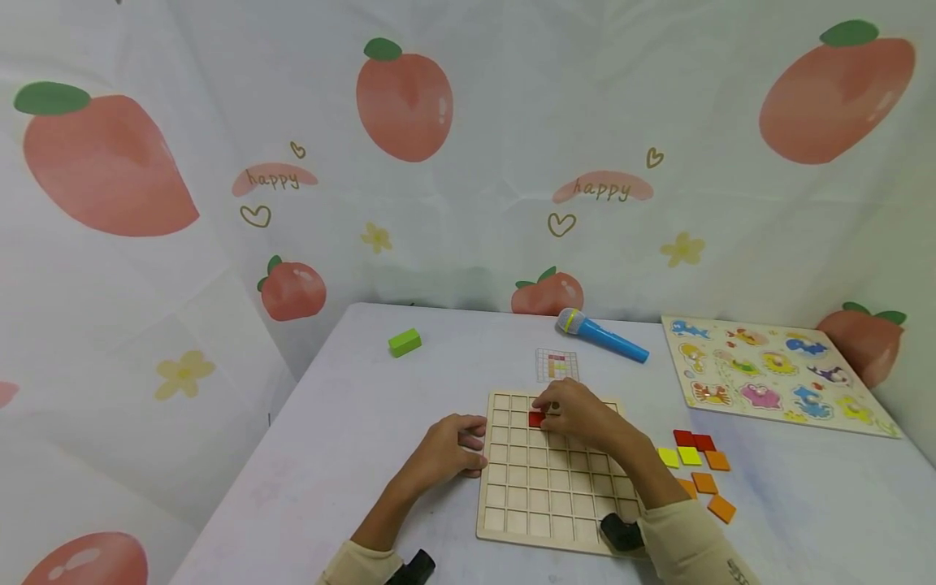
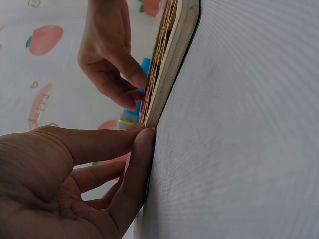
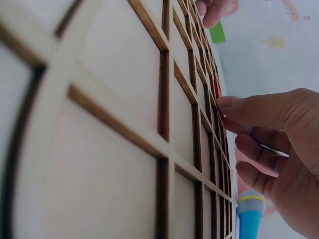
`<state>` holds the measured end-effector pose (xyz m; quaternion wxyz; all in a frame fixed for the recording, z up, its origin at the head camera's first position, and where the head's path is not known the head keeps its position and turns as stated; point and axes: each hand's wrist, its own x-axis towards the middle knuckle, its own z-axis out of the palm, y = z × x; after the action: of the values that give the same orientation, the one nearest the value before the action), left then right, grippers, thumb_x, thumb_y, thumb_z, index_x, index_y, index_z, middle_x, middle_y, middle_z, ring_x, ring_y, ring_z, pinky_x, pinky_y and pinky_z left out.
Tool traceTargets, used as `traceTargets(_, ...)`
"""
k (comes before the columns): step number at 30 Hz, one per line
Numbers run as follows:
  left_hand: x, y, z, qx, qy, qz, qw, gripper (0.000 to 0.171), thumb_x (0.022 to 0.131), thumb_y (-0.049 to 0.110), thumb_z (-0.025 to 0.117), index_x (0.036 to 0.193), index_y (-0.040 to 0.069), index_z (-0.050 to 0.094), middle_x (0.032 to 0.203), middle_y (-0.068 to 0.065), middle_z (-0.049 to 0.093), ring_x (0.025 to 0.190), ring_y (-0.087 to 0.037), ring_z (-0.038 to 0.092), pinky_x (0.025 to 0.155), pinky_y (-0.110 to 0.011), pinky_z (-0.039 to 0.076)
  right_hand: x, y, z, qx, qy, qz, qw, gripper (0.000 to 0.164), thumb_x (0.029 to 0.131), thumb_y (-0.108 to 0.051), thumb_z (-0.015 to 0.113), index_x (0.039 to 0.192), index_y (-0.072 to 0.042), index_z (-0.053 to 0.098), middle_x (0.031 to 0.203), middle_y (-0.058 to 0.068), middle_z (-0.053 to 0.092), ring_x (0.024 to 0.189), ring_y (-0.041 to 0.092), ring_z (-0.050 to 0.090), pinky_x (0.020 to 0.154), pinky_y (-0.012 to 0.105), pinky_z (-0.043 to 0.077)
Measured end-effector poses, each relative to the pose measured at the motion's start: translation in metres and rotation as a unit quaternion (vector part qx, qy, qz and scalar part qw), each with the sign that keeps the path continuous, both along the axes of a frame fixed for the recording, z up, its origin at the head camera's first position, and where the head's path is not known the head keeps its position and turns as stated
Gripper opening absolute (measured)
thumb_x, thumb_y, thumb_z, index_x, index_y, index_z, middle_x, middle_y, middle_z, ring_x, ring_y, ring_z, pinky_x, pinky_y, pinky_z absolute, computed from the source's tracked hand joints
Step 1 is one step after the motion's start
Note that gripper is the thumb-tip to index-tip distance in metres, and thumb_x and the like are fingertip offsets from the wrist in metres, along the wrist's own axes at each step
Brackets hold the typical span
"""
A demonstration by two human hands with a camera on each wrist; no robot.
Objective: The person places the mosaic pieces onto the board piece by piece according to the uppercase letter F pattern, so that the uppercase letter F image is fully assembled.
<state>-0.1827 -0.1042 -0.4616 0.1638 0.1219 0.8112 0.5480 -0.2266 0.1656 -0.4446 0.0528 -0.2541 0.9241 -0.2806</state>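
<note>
A pale wooden grid board (image 1: 517,520) lies flat on the table. My left hand (image 1: 442,451) is at its left side, with thumb and fingertips touching the edge, as the left wrist view (image 2: 99,174) also shows. One red square tile (image 1: 537,419) sits in a cell near the top of the board. My right hand (image 1: 581,414) reaches over the upper cells just beside that tile. In the right wrist view its thumb and index finger pinch another red tile (image 3: 223,118) close over the grid, mostly hidden by the fingertips.
Loose red, yellow and orange tiles (image 1: 704,483) lie right of the board. Behind it are a small printed grid card (image 1: 543,366) and a blue toy microphone (image 1: 613,340). An animal puzzle board (image 1: 786,382) lies at the right, a green block (image 1: 405,343) at the back left.
</note>
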Motion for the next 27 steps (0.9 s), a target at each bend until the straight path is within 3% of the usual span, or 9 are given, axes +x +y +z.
traceTargets(16,0.0,-0.001,0.001,0.008,-0.002,-0.006,0.9999,0.062,0.085,-0.012,0.078,0.144,-0.01,0.057,0.124,-0.016,0.065,0.104,-0.023,0.066,0.072,-0.03,0.067,0.012,0.022,0.01,-0.03,-0.04,-0.055,0.997,0.028,0.095,-0.015,0.079,0.121,-0.005,0.078,0.108,0.0,0.073,0.101,0.019,0.061,0.088,0.037,0.057)
traceTargets(27,-0.001,0.0,-0.002,0.002,0.0,-0.006,1.0,0.062,0.085,-0.012,0.078,0.144,-0.009,0.058,0.124,-0.015,0.065,0.104,-0.023,0.066,0.071,-0.029,0.067,0.024,0.057,0.011,-0.028,-0.033,-0.083,0.996,0.03,0.096,-0.017,0.077,0.123,-0.006,0.077,0.11,0.0,0.073,0.105,0.021,0.06,0.09,0.042,0.056)
